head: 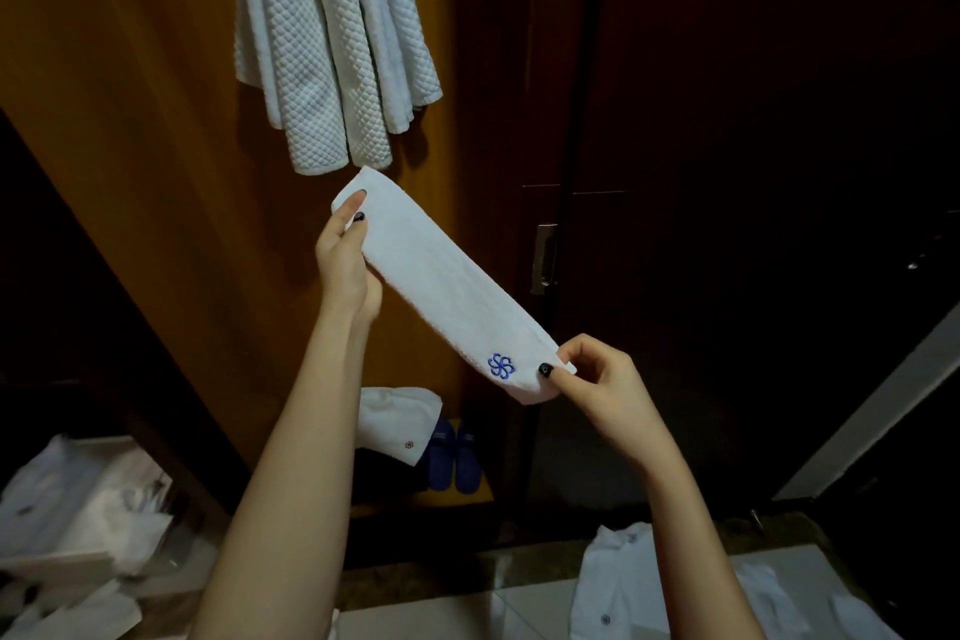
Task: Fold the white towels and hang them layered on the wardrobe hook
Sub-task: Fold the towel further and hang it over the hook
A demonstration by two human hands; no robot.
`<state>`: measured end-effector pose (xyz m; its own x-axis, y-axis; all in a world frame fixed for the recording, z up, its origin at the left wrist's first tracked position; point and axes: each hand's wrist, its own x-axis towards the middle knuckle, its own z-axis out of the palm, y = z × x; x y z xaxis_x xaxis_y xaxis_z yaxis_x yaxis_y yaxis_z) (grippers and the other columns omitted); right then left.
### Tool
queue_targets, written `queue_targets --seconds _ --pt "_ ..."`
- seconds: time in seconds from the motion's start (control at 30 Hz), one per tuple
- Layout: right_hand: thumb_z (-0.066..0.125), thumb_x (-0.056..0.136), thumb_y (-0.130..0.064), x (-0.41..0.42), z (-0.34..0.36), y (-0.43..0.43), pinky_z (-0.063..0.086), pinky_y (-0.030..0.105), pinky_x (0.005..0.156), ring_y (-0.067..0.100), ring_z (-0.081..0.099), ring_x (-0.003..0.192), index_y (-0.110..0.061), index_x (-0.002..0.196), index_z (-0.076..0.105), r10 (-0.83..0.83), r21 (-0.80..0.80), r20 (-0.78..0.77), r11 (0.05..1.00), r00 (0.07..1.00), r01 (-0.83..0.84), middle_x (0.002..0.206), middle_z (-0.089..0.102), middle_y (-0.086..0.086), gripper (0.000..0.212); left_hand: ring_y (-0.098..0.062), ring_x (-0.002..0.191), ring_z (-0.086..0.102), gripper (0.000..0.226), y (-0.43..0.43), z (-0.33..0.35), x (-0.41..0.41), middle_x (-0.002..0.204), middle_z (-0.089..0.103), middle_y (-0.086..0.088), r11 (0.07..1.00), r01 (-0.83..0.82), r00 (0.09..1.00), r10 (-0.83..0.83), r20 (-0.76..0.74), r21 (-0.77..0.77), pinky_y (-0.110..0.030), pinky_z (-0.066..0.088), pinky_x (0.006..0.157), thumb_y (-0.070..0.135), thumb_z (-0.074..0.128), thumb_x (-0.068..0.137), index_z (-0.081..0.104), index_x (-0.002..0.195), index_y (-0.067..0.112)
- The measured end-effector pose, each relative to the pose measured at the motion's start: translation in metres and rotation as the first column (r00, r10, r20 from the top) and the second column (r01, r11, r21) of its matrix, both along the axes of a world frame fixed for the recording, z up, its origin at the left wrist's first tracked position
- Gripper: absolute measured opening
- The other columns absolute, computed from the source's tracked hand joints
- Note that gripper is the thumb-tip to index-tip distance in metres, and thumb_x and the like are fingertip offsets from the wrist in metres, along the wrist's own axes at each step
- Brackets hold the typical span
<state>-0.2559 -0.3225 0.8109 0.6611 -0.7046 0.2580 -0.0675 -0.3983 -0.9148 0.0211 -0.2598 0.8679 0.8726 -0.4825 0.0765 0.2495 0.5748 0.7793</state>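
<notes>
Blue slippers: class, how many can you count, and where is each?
2. The first slipper lies beside a white towel on the wardrobe floor; the second slipper lies to its right. Others may be hidden.

Long folded white cloth towel [441,276], plain, w/ blue embroidered pinwheel logo [501,365] nr its right end. Far: hanging white fabric towel [322,42], diamond-quilt pattern. Orange-brown wooden wardrobe panel [156,120] left. Dark blue slippers [454,457]. Black nails, left hand [345,260] & right hand [602,392].

Left hand [345,250] raised, right hand [597,390] lower, each pinching a towel [431,276] end.
</notes>
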Motion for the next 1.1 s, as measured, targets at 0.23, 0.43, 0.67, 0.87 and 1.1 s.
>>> queue_targets --seconds 0.23,0.43,0.67,0.87,1.1 --pt "0.059 0.088 0.007 0.008 0.002 0.003 0.035 0.012 0.056 -0.001 0.043 0.060 -0.015 0.072 0.048 -0.100 0.002 0.202 0.995 0.974 0.101 0.064 0.048 -0.014 0.030 -0.024 0.109 0.064 0.032 -0.002 0.009 0.002 0.124 0.062 -0.012 0.999 0.029 0.999 -0.028 0.044 -0.031 -0.029 0.056 0.077 -0.005 0.045 0.097 0.065 0.115 0.012" --pt "0.057 0.092 0.006 0.008 -0.010 -0.004 0.039 0.012 0.054 -0.002 0.051 0.052 -0.005 0.098 0.058 0.139 0.299 0.074 0.941 0.987 -0.155 0.058 0.060 -0.007 0.012 -0.021 0.095 0.071 0.029 0.003 0.026 -0.005 0.116 0.066 -0.015 0.983 0.136 0.991 -0.136 0.013 -0.120 -0.031 0.058 0.074 -0.004 0.045 0.097 0.063 0.115 0.010" --pt "0.060 0.080 -0.001 0.035 -0.022 0.002 0.045 0.024 0.090 0.010 0.061 0.113 -0.002 0.065 0.062 0.257 0.390 0.098 0.879 0.962 -0.274 0.122 0.065 0.001 0.016 -0.028 0.099 0.060 0.018 0.010 0.054 -0.033 0.108 0.065 -0.014 0.807 0.537 0.842 -0.533 0.085 -0.247 -0.042 0.058 0.082 0.002 0.047 0.096 0.061 0.102 0.012" --pt "0.063 0.063 -0.025 0.057 -0.034 0.011 0.029 0.026 0.057 0.008 0.040 0.060 -0.020 0.056 0.052 0.285 0.513 0.210 0.782 0.935 -0.353 0.062 0.044 -0.003 0.014 -0.025 0.086 0.070 0.016 0.018 0.059 -0.031 0.098 0.072 -0.012 0.796 0.552 0.832 -0.548 0.093 -0.247 -0.038 0.059 0.077 0.008 0.053 0.093 0.066 0.101 0.013" --pt "0.057 0.075 -0.018 0.054 -0.036 -0.004 0.029 0.021 0.049 0.004 0.039 0.053 -0.023 0.055 0.052 -0.083 0.467 0.272 0.883 0.959 -0.056 0.057 0.043 -0.009 0.021 -0.018 0.097 0.070 0.028 0.025 0.044 0.004 0.108 0.071 -0.011 0.951 0.235 0.972 -0.225 0.073 -0.201 -0.030 0.056 0.080 -0.006 0.048 0.094 0.059 0.118 0.005"
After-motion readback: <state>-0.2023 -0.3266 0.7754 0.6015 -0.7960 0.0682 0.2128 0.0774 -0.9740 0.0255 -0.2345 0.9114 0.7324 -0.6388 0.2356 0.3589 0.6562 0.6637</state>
